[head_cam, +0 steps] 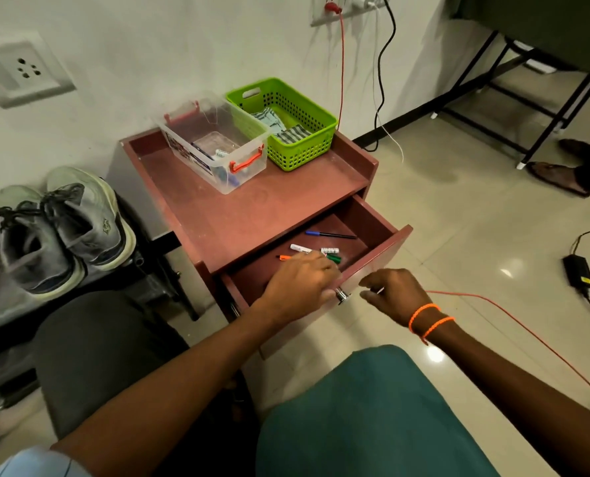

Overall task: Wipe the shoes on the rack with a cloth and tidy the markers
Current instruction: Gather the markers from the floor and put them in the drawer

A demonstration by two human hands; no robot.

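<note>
- Left hand: reaches into the open drawer of the red-brown bedside cabinet. The fingers are curled down over the loose markers. A green marker shows at the fingertips, but whether the fingers actually pinch it cannot be told, since the hand hides the contact.
- Right hand: hovers just outside the drawer front, beside the metal knob. The fingers are loosely curled and hold nothing. Judged purpose: kept near the knob, ready to steady or shut the drawer.
- Markers in the drawer: a white-barrelled marker, a short white marker, an orange marker and a blue-capped pen lie scattered on the drawer floor, the pen apart toward the rear.
- Destination, judged: the clear plastic box with red latches stands on the cabinet top and already contains markers, so the loose ones probably belong there.
- Green basket: touches the box and contains folded striped cloths, at hand for wiping.
- Shoes: a grey pair rests on the dark rack left of the cabinet. Neither hand is near them.
</note>
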